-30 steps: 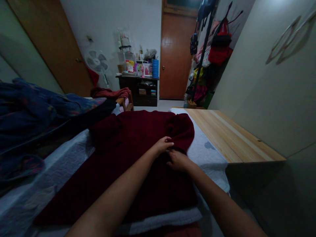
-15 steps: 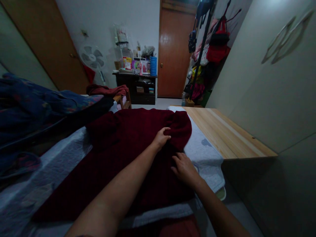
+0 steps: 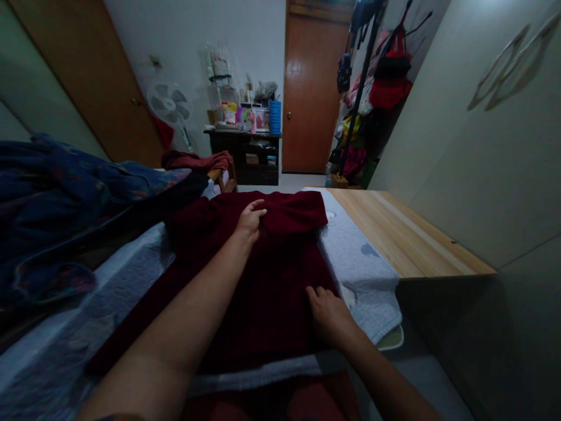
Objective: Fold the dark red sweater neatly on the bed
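A dark red garment (image 3: 272, 280) lies spread over a pale quilted cover (image 3: 359, 257), its right sleeve folded inward across the upper part. My left hand (image 3: 251, 220) reaches over the garment's upper middle, thumb and fingers apart, touching the cloth near the folded sleeve. Lower down, my right hand (image 3: 328, 310) rests on the garment's right edge with its fingers spread a little. No cloth is visibly gripped in either hand, though the undersides of the fingers are hidden.
Blue patterned cloth (image 3: 79, 181) is heaped at the left. Wooden boards (image 3: 394, 234) extend at the right beside a pale cabinet (image 3: 504, 146). Further back are a fan (image 3: 170, 105), a dark shelf unit (image 3: 243, 158), a door (image 3: 311, 93) and hanging bags (image 3: 390, 82).
My left hand has moved left and away from me. The right sleeve, which bulged outward, now lies further inward and flatter. My right hand has shifted slightly downward.
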The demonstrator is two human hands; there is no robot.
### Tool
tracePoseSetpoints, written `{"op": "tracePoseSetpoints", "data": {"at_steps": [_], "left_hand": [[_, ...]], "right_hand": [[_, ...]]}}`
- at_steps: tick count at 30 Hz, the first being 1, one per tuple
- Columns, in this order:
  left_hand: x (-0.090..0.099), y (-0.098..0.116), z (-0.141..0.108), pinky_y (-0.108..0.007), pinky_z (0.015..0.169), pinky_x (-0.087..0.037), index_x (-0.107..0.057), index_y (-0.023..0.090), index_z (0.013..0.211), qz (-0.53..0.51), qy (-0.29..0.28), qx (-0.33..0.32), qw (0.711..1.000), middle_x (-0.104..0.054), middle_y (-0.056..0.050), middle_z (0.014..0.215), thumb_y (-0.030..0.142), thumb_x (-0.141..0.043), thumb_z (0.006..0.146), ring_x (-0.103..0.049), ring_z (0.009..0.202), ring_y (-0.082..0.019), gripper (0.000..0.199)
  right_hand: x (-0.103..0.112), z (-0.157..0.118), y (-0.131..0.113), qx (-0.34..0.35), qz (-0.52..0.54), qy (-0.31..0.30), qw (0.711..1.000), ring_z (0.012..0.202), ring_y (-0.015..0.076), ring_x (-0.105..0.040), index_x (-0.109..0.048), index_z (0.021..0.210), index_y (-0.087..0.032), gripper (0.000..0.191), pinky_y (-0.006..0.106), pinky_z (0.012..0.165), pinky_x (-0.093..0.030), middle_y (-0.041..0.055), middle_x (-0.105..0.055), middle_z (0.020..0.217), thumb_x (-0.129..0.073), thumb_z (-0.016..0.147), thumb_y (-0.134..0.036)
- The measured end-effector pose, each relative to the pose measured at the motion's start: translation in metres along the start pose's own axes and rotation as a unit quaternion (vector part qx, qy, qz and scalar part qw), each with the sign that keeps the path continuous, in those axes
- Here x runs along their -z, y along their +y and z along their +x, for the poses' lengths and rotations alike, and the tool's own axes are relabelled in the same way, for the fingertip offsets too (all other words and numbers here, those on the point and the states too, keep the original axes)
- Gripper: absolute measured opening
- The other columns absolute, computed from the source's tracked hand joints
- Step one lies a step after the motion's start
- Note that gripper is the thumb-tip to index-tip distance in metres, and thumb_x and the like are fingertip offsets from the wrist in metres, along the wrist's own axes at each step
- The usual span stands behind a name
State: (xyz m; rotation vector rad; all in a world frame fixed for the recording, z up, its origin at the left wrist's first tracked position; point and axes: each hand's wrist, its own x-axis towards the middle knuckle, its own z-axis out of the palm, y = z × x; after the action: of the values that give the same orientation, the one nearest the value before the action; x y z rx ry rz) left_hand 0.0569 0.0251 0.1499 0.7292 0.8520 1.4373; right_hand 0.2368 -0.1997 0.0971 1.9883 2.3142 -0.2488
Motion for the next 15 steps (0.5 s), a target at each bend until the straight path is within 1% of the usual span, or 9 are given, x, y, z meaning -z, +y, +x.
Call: {"op": "tracePoseSetpoints", "data": {"at_steps": [1,3,6,7,9,12,13,15], "left_hand": [[0.004,0.007,0.000,-0.022,0.059,-0.052,-0.060,0.017,0.104,-0.004,0.004,-0.004,1.000,-0.065,0.000,0.073,-0.003,-0.057,0.064,-0.061,0.058,-0.011,0.046],[0.013,0.022,0.000,-0.023,0.061,-0.053,-0.060,0.017,0.105,-0.006,0.011,-0.016,1.000,-0.065,0.000,0.074,-0.004,-0.055,0.065,-0.062,0.059,-0.011,0.045],[0.029,0.046,0.002,-0.026,0.066,-0.056,-0.059,0.017,0.109,0.002,0.021,-0.042,0.999,-0.066,-0.001,0.077,-0.003,-0.055,0.067,-0.064,0.063,-0.012,0.047],[0.036,0.053,0.002,-0.028,0.068,-0.056,-0.059,0.018,0.110,0.004,0.030,-0.052,0.998,-0.066,-0.001,0.079,-0.003,-0.055,0.068,-0.065,0.065,-0.013,0.047],[0.052,0.068,0.003,-0.030,0.072,-0.057,-0.059,0.018,0.110,0.006,0.055,-0.072,0.996,-0.066,-0.001,0.080,-0.002,-0.055,0.069,-0.066,0.068,-0.013,0.046],[0.083,0.083,0.000,-0.027,0.072,-0.057,-0.060,0.020,0.106,-0.007,0.120,-0.092,0.988,-0.066,0.001,0.080,0.000,-0.053,0.070,-0.065,0.068,-0.011,0.042],[0.095,0.086,-0.002,-0.026,0.071,-0.057,-0.060,0.021,0.104,-0.016,0.148,-0.089,0.985,-0.066,0.002,0.079,0.001,-0.052,0.072,-0.065,0.067,-0.011,0.039],[0.118,0.085,-0.008,-0.025,0.068,-0.058,-0.061,0.023,0.103,-0.022,0.197,-0.056,0.979,-0.066,0.003,0.076,0.005,-0.051,0.075,-0.065,0.065,-0.011,0.034]], "right_hand": [[0.003,0.002,0.002,0.006,0.014,-0.004,1.000,0.094,0.0247,-0.062,-0.055,0.122,-0.013,0.045,0.033,0.077,-0.045,0.0159,-0.064,0.104,-0.039,0.080,-0.006],[0.011,0.006,0.005,0.021,0.055,-0.011,0.998,0.094,0.0231,-0.063,-0.059,0.113,-0.013,0.040,0.031,0.080,-0.044,0.0144,-0.066,0.102,-0.042,0.077,-0.007],[0.026,0.010,0.006,0.035,0.140,0.013,0.989,0.096,0.0217,-0.063,-0.064,0.101,-0.014,0.035,0.030,0.085,-0.044,0.0116,-0.068,0.102,-0.047,0.071,-0.010],[0.031,0.011,0.005,0.040,0.171,0.031,0.984,0.098,0.0212,-0.062,-0.064,0.101,-0.015,0.036,0.029,0.088,-0.044,0.0108,-0.068,0.104,-0.047,0.070,-0.010],[0.036,0.014,0.001,0.053,0.233,0.071,0.968,0.103,0.0204,-0.061,-0.064,0.108,-0.016,0.042,0.029,0.093,-0.043,0.0093,-0.068,0.110,-0.047,0.070,-0.012],[0.031,0.020,-0.010,0.064,0.311,0.106,0.942,0.108,0.0196,-0.060,-0.062,0.117,-0.017,0.050,0.030,0.098,-0.043,0.0075,-0.067,0.117,-0.047,0.070,-0.013],[0.027,0.022,-0.014,0.065,0.331,0.108,0.935,0.109,0.0191,-0.060,-0.062,0.117,-0.018,0.050,0.030,0.098,-0.043,0.0069,-0.066,0.118,-0.047,0.070,-0.013],[0.015,0.025,-0.022,0.073,0.347,0.091,0.931,0.109,0.0184,-0.060,-0.063,0.117,-0.018,0.051,0.029,0.098,-0.043,0.0061,-0.067,0.117,-0.047,0.069,-0.013]]}}
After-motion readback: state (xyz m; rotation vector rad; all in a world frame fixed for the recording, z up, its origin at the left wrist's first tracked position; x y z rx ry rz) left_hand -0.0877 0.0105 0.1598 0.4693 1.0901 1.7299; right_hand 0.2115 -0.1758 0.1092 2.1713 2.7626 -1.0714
